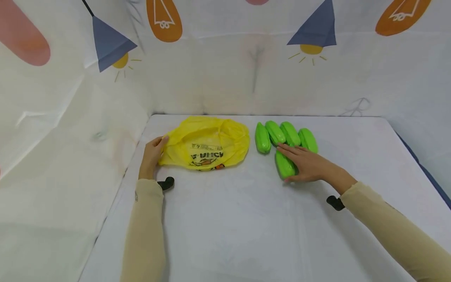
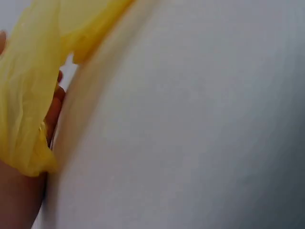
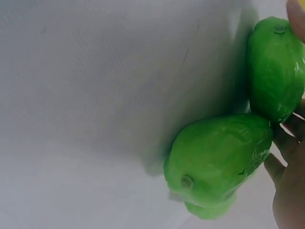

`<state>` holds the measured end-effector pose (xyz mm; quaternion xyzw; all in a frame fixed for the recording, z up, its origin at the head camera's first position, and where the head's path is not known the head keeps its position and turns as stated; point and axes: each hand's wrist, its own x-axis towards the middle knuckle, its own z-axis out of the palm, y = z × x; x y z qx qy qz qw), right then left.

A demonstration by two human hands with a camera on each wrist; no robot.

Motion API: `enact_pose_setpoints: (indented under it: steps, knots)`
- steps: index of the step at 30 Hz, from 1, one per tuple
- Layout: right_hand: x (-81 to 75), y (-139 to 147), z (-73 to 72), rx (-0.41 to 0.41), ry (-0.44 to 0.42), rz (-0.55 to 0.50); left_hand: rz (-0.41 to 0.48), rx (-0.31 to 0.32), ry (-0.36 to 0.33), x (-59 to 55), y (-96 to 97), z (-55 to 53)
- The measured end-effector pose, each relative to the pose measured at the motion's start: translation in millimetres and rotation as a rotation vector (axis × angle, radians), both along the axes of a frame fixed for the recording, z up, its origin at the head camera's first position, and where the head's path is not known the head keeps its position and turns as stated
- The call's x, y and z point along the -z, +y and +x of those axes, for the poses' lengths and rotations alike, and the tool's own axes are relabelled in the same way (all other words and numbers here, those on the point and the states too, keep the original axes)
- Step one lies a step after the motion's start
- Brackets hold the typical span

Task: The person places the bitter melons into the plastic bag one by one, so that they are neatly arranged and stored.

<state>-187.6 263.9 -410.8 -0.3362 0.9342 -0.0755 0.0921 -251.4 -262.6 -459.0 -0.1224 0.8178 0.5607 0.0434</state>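
Observation:
A crumpled yellow plastic bag point(image 1: 206, 143) with dark print lies flat at the back left of the table. My left hand point(image 1: 152, 153) grips its left edge, the fingers partly behind the film in the left wrist view. Right of the bag, several glossy green fruit-shaped pieces point(image 1: 290, 133) form a row. Just in front of them lies one more green fruit-shaped piece point(image 1: 284, 166), partly covered by my right hand point(image 1: 311, 164). That hand's fingers extend over its far end, with the thumb by its near end. A small round stem nub point(image 3: 187, 182) shows on a neighbouring piece.
The white table point(image 1: 229, 227) ends at a patterned cloth wall point(image 1: 218, 78) behind and another at the left. Dark wrist mounts point(image 1: 165, 183) stick out from both sleeves.

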Motion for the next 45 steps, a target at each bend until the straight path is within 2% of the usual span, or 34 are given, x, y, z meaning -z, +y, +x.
enact_pose_setpoints:
  steps: [3, 6, 14, 20, 24, 28, 34, 42, 45]
  knots:
    - [-0.4, -1.4, -1.5, -0.008, -0.005, 0.019, -0.039, 0.021, 0.041, 3.6, -1.1, 1.0]
    - [-0.8, -3.6, -2.7, -0.004, -0.014, 0.031, -0.058, 0.012, 0.066, 5.8, -3.2, 0.1]
    - [1.0, -11.3, -5.0, 0.031, -0.041, 0.041, -0.027, -0.035, 0.091, 10.2, -13.0, 1.6]
    - [5.0, -15.4, -3.9, 0.04, -0.042, 0.041, -0.015, -0.032, 0.13, 16.8, -18.4, 4.8]
    - [4.6, -18.7, -2.3, 0.035, -0.039, 0.037, -0.021, -0.044, 0.127, 17.7, -20.5, 8.5]
    - [3.8, -21.1, -2.7, 0.032, -0.032, 0.039, 0.01, -0.066, 0.11, 16.0, -23.1, 10.7]
    - [1.9, -21.2, -1.2, 0.046, -0.023, 0.045, 0.042, -0.067, 0.1, 16.2, -23.5, 7.2]
    - [-4.5, -18.9, 5.1, 0.076, -0.027, 0.062, 0.036, -0.036, 0.113, 16.3, -14.0, 2.2]
    - [-6.8, -18.4, 6.5, 0.086, -0.023, 0.069, 0.06, -0.037, 0.099, 15.6, -11.0, 0.6]
